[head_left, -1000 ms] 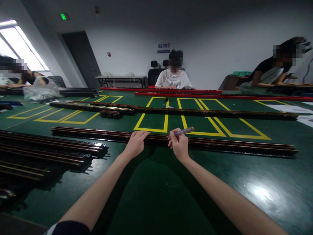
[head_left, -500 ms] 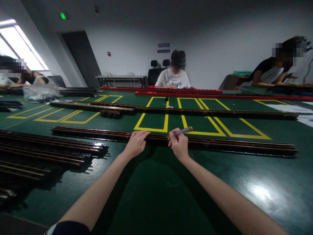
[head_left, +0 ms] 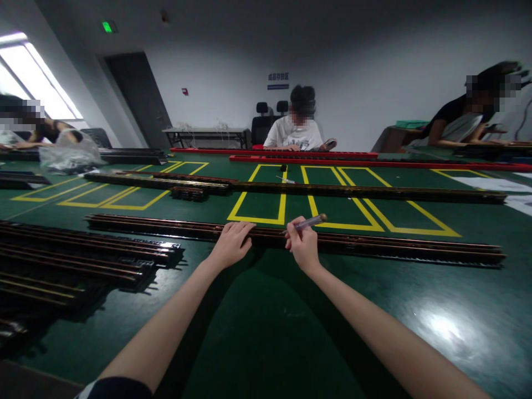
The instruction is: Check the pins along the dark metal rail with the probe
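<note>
A long dark rail [head_left: 394,249] with copper-coloured strips lies across the green table in front of me. My left hand [head_left: 233,242] rests over its middle, fingers stretched out along the top and thumb apart at the near side. My right hand [head_left: 304,246] is closed on a pen-like tool [head_left: 310,221] with a see-through barrel and a brownish-yellow end. It is held slanted, rear end up and to the right, the tip down at the rail just right of my left hand. The fingers partly hide the tip, so contact cannot be made out.
Several similar rails [head_left: 62,271] are stacked at the left. Another long rail [head_left: 353,191] lies farther back, beyond which are red rails [head_left: 299,151]. A plastic bag [head_left: 68,155] sits back left, white papers [head_left: 494,184] at right. Three people work around the table.
My hands stay at nearly the same place; the left thumb has shifted slightly right and the tool has moved a touch left. The person opposite has raised a hand.
</note>
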`<control>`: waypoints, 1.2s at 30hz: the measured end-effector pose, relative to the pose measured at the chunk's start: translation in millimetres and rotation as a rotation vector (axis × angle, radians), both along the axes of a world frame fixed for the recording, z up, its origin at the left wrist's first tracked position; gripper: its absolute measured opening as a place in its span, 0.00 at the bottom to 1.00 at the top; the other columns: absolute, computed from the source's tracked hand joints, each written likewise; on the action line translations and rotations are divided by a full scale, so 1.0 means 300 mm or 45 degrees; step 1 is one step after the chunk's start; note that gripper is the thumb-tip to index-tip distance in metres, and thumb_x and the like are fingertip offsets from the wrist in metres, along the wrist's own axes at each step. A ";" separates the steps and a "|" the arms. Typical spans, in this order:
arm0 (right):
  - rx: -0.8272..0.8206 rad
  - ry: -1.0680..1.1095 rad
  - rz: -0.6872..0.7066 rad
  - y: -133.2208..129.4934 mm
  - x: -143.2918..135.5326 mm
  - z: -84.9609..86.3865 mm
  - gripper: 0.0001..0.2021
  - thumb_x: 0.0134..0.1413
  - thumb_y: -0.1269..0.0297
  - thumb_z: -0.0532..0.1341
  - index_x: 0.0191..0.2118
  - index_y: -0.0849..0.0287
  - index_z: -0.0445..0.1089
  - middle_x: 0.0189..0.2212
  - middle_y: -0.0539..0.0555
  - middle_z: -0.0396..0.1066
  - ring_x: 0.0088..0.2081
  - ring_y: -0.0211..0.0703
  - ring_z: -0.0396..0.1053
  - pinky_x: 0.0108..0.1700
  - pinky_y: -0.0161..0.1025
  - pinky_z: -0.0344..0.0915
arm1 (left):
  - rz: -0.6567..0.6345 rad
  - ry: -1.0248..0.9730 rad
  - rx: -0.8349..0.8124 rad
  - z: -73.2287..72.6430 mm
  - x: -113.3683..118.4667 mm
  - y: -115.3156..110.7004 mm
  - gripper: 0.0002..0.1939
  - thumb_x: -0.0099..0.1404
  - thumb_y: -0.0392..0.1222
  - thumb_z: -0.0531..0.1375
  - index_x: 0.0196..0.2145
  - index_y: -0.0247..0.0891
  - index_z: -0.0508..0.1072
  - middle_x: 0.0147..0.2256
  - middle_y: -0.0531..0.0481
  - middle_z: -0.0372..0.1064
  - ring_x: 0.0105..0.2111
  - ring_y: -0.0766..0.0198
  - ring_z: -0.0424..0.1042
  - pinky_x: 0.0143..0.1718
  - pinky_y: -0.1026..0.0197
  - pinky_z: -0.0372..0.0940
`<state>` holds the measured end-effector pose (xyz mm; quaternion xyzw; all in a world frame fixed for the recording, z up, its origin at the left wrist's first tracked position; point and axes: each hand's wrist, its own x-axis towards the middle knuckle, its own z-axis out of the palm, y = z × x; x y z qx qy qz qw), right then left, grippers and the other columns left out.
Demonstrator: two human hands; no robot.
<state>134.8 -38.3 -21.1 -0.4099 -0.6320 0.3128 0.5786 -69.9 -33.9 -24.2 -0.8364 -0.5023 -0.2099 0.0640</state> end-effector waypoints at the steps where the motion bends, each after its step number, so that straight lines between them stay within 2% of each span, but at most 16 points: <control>1: 0.000 0.000 0.000 -0.001 -0.001 0.001 0.20 0.55 0.43 0.51 0.27 0.57 0.58 0.19 0.48 0.61 0.16 0.35 0.61 0.16 0.33 0.59 | 0.000 0.001 0.002 -0.002 -0.001 0.000 0.20 0.64 0.38 0.47 0.52 0.35 0.64 0.50 0.42 0.67 0.51 0.56 0.64 0.53 0.49 0.55; 26: 0.003 0.010 -0.007 -0.005 -0.003 0.010 0.21 0.54 0.42 0.52 0.27 0.58 0.59 0.19 0.47 0.60 0.16 0.34 0.60 0.15 0.32 0.58 | 0.002 0.016 0.010 0.000 0.001 -0.001 0.20 0.63 0.38 0.47 0.52 0.36 0.63 0.49 0.42 0.67 0.51 0.56 0.64 0.53 0.49 0.55; 36: -0.026 -0.007 -0.016 -0.009 -0.004 0.017 0.23 0.52 0.39 0.50 0.27 0.57 0.59 0.19 0.48 0.60 0.16 0.35 0.61 0.15 0.34 0.59 | 0.138 0.035 0.031 0.012 0.045 -0.004 0.16 0.62 0.43 0.51 0.46 0.35 0.66 0.45 0.42 0.69 0.47 0.53 0.66 0.50 0.48 0.56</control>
